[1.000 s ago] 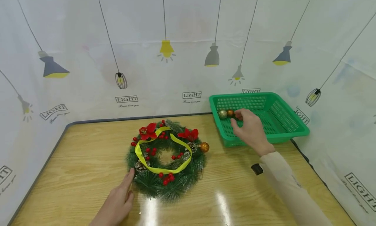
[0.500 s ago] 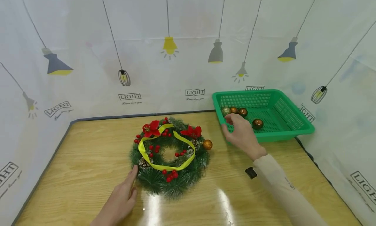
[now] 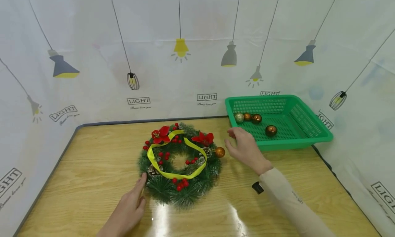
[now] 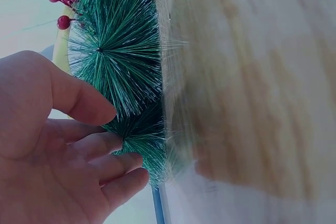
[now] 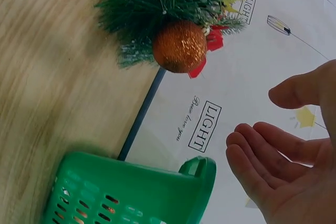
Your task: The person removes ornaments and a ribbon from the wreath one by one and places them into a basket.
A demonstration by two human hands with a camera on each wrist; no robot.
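A green wreath (image 3: 185,196) lies on the table with red berries (image 3: 182,184), red flowers (image 3: 160,135), pine cones and a loose yellow ribbon (image 3: 176,175). A glittery orange bauble (image 3: 220,152) sticks out from its right side. My left hand (image 3: 128,206) is at the wreath's lower left edge, its fingers relaxed against the needles; it grips nothing. My right hand (image 3: 247,149) hovers between the orange bauble and the green basket (image 3: 296,145). In the right wrist view its fingers (image 5: 252,171) are loosely bent and apart from the thumb, with nothing held.
Inside the basket at the back right lie a pale gold bauble (image 3: 239,117), a small orange bauble (image 3: 247,116) and two brown ones, one of them a shiny brown bauble (image 3: 271,131). A printed cloth wall (image 3: 172,79) rises behind the wooden table (image 3: 92,151).
My right hand has come out of the basket and moved left toward the wreath's orange bauble, uncovering the brown baubles. My left hand stays at the wreath; the head view has shifted slightly.
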